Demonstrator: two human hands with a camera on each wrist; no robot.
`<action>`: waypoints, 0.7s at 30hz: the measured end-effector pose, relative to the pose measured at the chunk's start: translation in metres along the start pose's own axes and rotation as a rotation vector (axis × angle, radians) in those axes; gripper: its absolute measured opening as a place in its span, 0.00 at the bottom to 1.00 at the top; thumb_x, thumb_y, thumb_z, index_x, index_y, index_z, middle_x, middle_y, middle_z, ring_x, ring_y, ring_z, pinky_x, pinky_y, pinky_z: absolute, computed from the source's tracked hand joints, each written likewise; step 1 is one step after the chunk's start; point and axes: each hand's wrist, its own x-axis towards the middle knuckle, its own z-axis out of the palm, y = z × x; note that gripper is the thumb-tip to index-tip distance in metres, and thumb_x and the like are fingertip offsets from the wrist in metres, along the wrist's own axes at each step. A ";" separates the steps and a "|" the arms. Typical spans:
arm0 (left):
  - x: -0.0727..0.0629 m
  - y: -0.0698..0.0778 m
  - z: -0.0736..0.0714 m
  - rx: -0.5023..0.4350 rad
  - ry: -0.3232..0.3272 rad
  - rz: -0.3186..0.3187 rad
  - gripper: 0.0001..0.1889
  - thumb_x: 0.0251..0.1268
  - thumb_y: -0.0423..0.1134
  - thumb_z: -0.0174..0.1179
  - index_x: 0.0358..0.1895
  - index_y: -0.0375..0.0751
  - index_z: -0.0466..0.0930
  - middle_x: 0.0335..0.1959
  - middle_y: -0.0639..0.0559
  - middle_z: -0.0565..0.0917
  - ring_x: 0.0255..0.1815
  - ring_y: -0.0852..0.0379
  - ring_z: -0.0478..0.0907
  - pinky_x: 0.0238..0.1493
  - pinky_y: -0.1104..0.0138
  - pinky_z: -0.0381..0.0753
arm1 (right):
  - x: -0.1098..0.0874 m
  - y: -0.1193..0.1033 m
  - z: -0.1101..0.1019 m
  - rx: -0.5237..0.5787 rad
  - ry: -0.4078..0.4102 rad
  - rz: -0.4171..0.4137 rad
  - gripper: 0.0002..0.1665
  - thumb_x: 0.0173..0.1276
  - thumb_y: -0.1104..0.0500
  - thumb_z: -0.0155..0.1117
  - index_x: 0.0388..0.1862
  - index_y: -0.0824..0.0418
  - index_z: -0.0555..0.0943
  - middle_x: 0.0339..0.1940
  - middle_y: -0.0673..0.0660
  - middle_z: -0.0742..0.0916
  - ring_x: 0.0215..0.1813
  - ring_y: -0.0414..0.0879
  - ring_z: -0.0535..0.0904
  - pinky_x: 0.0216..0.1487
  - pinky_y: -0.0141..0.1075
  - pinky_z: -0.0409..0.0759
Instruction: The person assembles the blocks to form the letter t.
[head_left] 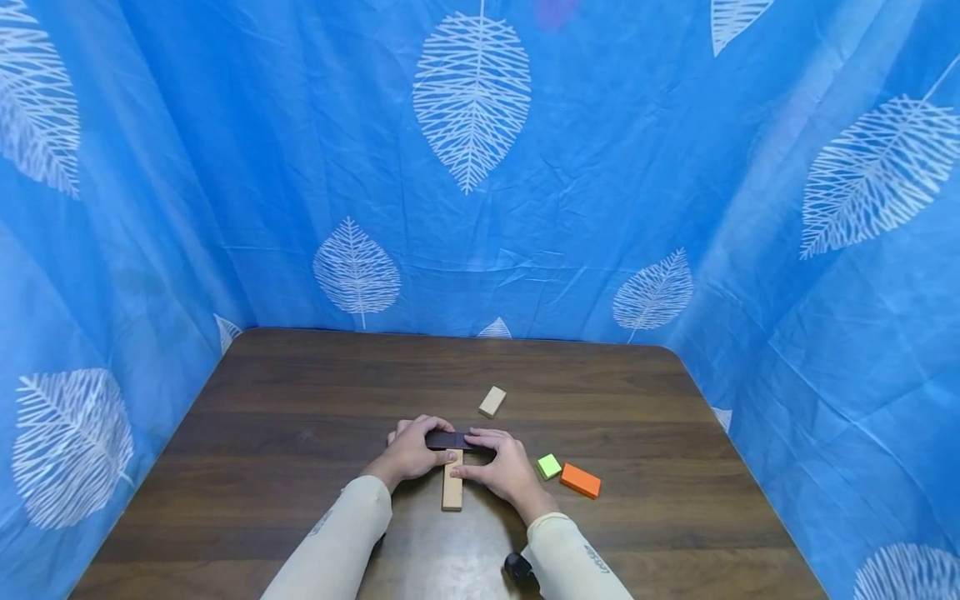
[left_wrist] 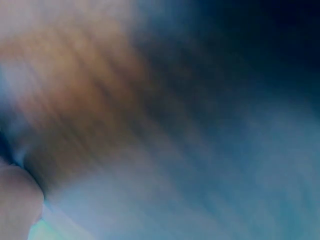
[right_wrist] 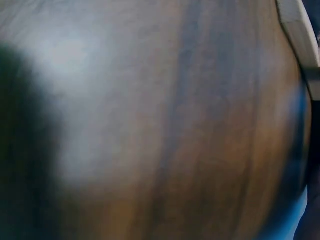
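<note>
A dark block (head_left: 448, 440) lies crosswise between both hands in the head view, at the far end of a long pale wooden block (head_left: 452, 487); together they form a T. My left hand (head_left: 408, 454) grips the dark block's left part, its thumb reaching in near the joint. On the right side, my right hand (head_left: 504, 468) has its fingers over the dark block and its thumb at the pale block's side. The palms hide the dark block's ends. The right wrist view catches a pale block (right_wrist: 299, 32) at its edge; the left wrist view is mostly blur.
A short pale block (head_left: 492, 402) lies farther back on the brown wooden table (head_left: 315, 379). To the right of my right hand are a lime-green block (head_left: 548, 467) and an orange block (head_left: 581, 481). A blue leaf-print curtain (head_left: 562, 225) surrounds the table's back and sides.
</note>
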 end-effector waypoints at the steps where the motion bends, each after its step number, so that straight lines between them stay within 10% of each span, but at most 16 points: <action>1: 0.001 0.001 0.000 0.004 -0.002 -0.001 0.17 0.57 0.47 0.75 0.50 0.56 0.83 0.59 0.51 0.79 0.60 0.42 0.65 0.57 0.44 0.57 | 0.000 0.001 0.000 0.004 0.004 -0.003 0.36 0.52 0.40 0.81 0.56 0.57 0.87 0.61 0.55 0.84 0.65 0.54 0.76 0.65 0.51 0.70; 21: 0.021 0.012 -0.017 0.096 -0.171 0.051 0.20 0.49 0.49 0.79 0.43 0.50 0.82 0.47 0.55 0.79 0.50 0.48 0.68 0.56 0.45 0.61 | -0.001 0.001 -0.002 0.011 -0.058 0.096 0.37 0.53 0.36 0.79 0.59 0.52 0.86 0.65 0.49 0.81 0.69 0.51 0.72 0.67 0.50 0.68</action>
